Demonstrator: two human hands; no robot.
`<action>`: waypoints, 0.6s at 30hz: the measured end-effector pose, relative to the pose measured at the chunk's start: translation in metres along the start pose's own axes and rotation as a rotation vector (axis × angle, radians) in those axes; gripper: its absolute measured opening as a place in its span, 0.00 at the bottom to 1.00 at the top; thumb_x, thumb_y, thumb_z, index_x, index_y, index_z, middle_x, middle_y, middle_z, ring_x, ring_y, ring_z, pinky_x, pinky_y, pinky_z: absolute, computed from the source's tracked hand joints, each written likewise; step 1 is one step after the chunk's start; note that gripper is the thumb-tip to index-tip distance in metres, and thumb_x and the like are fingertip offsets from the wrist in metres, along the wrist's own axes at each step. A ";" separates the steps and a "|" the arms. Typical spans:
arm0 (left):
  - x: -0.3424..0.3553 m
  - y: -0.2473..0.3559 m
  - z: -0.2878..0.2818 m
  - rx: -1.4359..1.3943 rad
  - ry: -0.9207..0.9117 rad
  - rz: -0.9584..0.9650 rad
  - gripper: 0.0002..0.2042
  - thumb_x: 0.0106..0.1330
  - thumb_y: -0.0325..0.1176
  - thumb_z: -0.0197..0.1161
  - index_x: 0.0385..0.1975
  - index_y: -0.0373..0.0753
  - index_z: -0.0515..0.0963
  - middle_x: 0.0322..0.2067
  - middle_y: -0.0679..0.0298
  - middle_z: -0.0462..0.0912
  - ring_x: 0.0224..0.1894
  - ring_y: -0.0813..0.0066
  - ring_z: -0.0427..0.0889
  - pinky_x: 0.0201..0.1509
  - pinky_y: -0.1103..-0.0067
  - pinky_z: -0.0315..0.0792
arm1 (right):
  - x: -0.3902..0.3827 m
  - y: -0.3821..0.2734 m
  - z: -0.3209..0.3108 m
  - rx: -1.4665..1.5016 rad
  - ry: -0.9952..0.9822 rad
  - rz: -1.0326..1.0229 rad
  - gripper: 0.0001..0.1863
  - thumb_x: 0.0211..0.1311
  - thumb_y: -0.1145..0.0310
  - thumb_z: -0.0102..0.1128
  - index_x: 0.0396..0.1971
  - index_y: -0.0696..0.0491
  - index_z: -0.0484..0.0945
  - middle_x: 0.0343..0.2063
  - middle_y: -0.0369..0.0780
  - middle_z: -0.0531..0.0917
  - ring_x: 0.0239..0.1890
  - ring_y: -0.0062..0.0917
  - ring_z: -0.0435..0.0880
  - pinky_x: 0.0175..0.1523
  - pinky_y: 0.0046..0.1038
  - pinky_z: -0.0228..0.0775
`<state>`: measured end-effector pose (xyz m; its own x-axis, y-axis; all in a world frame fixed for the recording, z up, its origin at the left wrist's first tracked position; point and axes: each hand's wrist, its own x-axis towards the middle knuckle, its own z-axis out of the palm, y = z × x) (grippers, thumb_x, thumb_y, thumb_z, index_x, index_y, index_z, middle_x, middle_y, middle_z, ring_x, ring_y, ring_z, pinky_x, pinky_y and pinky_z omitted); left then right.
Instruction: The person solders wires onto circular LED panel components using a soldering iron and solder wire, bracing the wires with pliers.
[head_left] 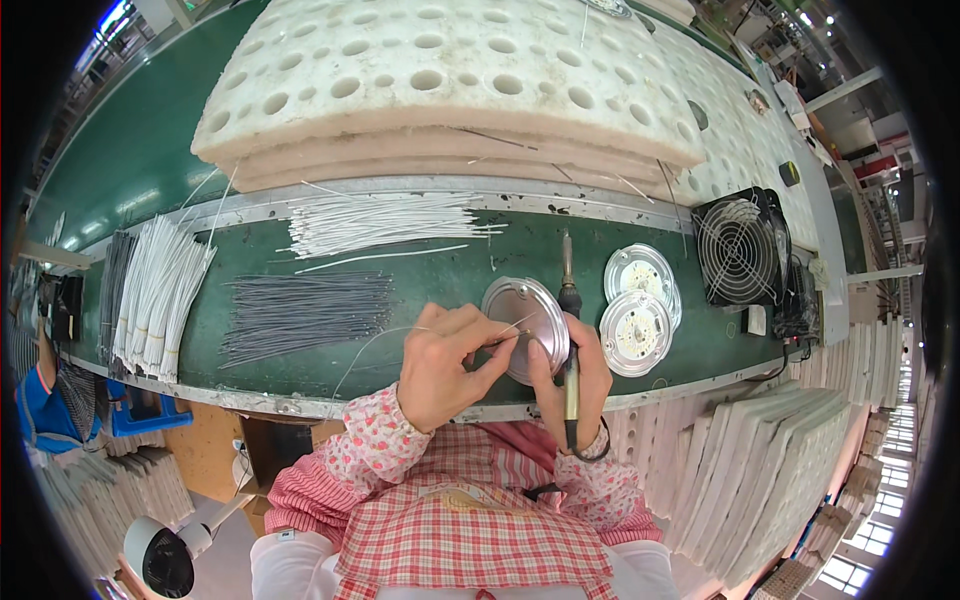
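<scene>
My left hand (450, 360) is closed in a pinch on thin wires, their ends at the middle of a shiny round metal disc (512, 300). One pale wire (362, 358) trails from this hand toward the bench edge. With its thumb on the disc's face, my right hand (580, 385) grips the disc's right side. That same hand also holds a soldering iron (570, 300) upright, its tip pointing away from me. The disc is tilted, and the fingers behind it are hidden. To its right lie several round lamp plates (637, 335) with small yellowish chips, overlapping.
White wires (385, 222) and dark grey wires (305, 315) lie in piles left of my hands. Bundled white wires (160, 295) sit farther left. A black fan (740, 250) stands at the right. Thick perforated foam slabs (440, 110) stretch along the far side.
</scene>
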<state>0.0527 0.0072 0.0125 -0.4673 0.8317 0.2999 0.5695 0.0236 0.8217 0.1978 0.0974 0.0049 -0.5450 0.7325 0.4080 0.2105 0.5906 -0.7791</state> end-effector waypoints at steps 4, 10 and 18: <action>-0.002 0.000 -0.003 0.000 0.032 0.118 0.08 0.55 0.26 0.70 0.35 0.42 0.85 0.25 0.68 0.81 0.25 0.71 0.77 0.37 0.75 0.64 | -0.001 -0.025 0.000 -0.125 -0.066 -0.030 0.26 0.55 0.68 0.73 0.54 0.55 0.75 0.36 0.45 0.78 0.31 0.36 0.82 0.31 0.31 0.75; -0.007 -0.024 -0.020 -0.190 -0.155 -0.088 0.08 0.57 0.22 0.67 0.38 0.35 0.82 0.30 0.60 0.81 0.32 0.66 0.79 0.40 0.76 0.68 | 0.000 -0.022 -0.010 0.134 -0.381 0.131 0.47 0.38 0.55 0.85 0.60 0.52 0.71 0.47 0.43 0.75 0.42 0.34 0.81 0.46 0.31 0.76; -0.006 -0.024 -0.015 -0.240 -0.199 -0.178 0.09 0.58 0.20 0.63 0.39 0.33 0.81 0.30 0.57 0.80 0.32 0.62 0.80 0.36 0.76 0.71 | 0.022 0.021 -0.009 0.204 -0.521 -0.163 0.59 0.35 0.58 0.86 0.70 0.53 0.59 0.65 0.50 0.66 0.66 0.45 0.67 0.68 0.40 0.61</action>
<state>0.0316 -0.0070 -0.0012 -0.3907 0.9185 0.0608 0.3049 0.0668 0.9500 0.1976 0.1288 0.0016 -0.8953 0.3441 0.2827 -0.0418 0.5670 -0.8226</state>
